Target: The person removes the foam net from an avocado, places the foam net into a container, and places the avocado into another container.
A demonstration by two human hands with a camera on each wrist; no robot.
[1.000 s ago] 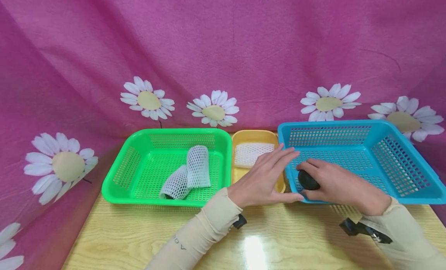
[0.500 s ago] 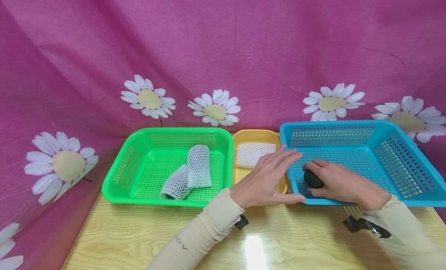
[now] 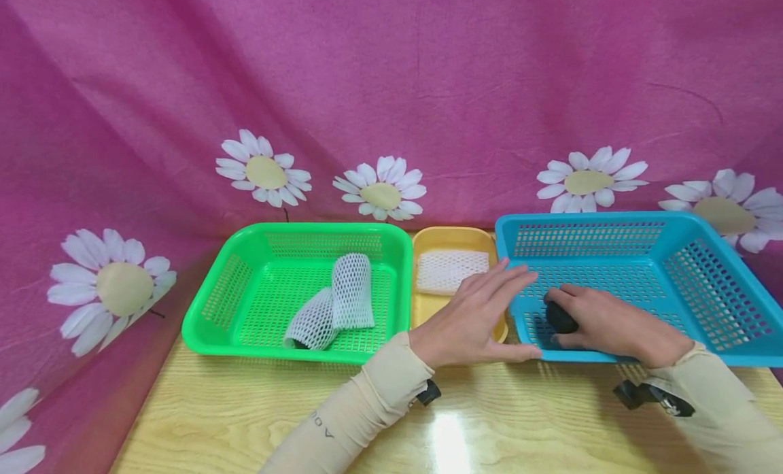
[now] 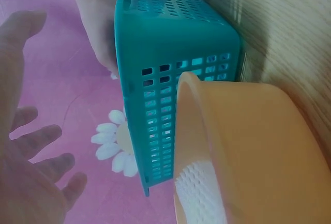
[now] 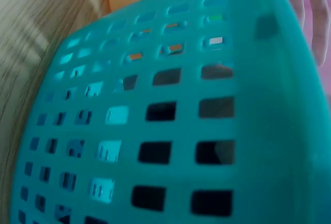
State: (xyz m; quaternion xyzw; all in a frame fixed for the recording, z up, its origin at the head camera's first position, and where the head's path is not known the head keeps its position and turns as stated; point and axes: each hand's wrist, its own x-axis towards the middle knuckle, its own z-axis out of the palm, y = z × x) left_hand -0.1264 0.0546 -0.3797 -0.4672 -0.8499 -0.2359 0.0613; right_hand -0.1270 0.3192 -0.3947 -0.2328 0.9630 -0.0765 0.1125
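My right hand (image 3: pixel 602 322) reaches over the front rim into the blue basket (image 3: pixel 657 280). Its fingers and thumb grip a black, rounded object (image 3: pixel 559 317) near the basket's front left corner. Most of that object's far side is covered by the hand; dark patches show through the basket wall in the right wrist view. My left hand (image 3: pixel 474 317) hovers with fingers extended and nothing in it. It overlaps the yellow tray (image 3: pixel 431 305) and the blue basket's left rim. A flat white foam net sleeve (image 3: pixel 453 270) lies in the tray.
On the left stands a green basket (image 3: pixel 245 317) with two foam net sleeves; the lower sleeve (image 3: pixel 312 321) has something dark inside, the other (image 3: pixel 353 290) leans over it. All containers stand side by side on a wooden table (image 3: pixel 275 406). A flowered pink curtain (image 3: pixel 367 86) hangs behind.
My right hand has shifted slightly right and lower into the blue basket with the black object. The left hand holds nearly the same pose. The whole view has drifted a little.
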